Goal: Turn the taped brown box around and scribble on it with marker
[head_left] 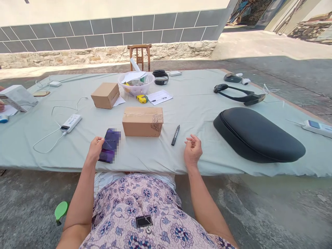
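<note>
My left hand point(94, 148) grips a phone point(110, 145) by its left edge, at the near edge of the cloth-covered table point(197, 103); the screen is blurred. My right hand point(193, 149) hovers just above the table edge, fingers loosely curled and apart, holding nothing. A black pen point(175, 135) lies on the cloth a little to the left of that hand. A closed cardboard box point(143, 121) sits between the two hands, slightly further away.
A second cardboard box point(105, 95), a clear bowl of items point(136, 84), a yellow tape measure point(142, 99) and a paper sheet point(159, 97) lie further back. A black oval case point(258, 135) and headset point(240, 94) are at right, a power bank point(71, 123) with cable at left. A wooden chair point(140, 55) stands behind.
</note>
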`<state>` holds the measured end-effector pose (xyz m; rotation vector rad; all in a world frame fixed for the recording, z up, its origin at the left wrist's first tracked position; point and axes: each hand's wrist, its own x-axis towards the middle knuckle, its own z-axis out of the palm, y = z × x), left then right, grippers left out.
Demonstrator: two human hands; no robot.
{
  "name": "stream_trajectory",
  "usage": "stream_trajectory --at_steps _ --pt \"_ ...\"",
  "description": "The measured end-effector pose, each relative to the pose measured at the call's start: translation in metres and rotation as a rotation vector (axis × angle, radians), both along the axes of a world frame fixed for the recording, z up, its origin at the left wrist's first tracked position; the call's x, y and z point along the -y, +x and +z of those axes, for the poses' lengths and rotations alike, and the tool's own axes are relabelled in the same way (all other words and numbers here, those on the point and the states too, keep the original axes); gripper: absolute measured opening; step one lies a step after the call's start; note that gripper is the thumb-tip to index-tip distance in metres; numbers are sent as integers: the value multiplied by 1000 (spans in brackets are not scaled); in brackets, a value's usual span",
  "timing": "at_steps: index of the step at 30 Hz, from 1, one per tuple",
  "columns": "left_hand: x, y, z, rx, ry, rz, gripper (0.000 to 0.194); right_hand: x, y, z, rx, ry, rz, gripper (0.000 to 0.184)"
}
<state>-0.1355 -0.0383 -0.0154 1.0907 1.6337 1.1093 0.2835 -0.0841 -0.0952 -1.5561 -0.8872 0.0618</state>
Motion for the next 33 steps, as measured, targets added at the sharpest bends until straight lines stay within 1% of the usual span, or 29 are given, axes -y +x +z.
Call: stream_trajectory --at_steps 3,6,8,10,13,15,16,18,21,27,30,33 --pt "17 13 10 105 55 -3 36 9 -13 5 -39 -3 38 36" --pt "30 44 20 209 108 -32 41 21 -34 15 -123 -63 186 36" --pt "35 73 25 417 190 -116 43 29 -50 24 -189 -127 363 38" --pt "38 102 31 553 224 -207 43 39 -64 35 -254 -207 608 45" --pt "39 138 37 671 262 -272 38 54 -80 53 -343 -329 990 60" --pt "39 153 40 704 273 -286 35 62 -87 63 -380 -385 1155 65" --pt "39 158 41 713 275 -291 33 66 -90 66 -401 -393 1197 65" --pt "40 164 43 730 275 -297 32 70 -95 70 -455 -377 1214 60" --pt "40 166 43 765 282 -290 31 71 -98 72 -508 -328 1178 53" --pt "41 165 42 769 278 -260 27 69 -98 69 -423 -331 1148 47" --pt "43 163 42 782 277 -258 27 69 -99 68 -415 -339 1156 49" --pt "43 152 42 774 272 -247 29 69 -98 64 -410 -358 1171 60"
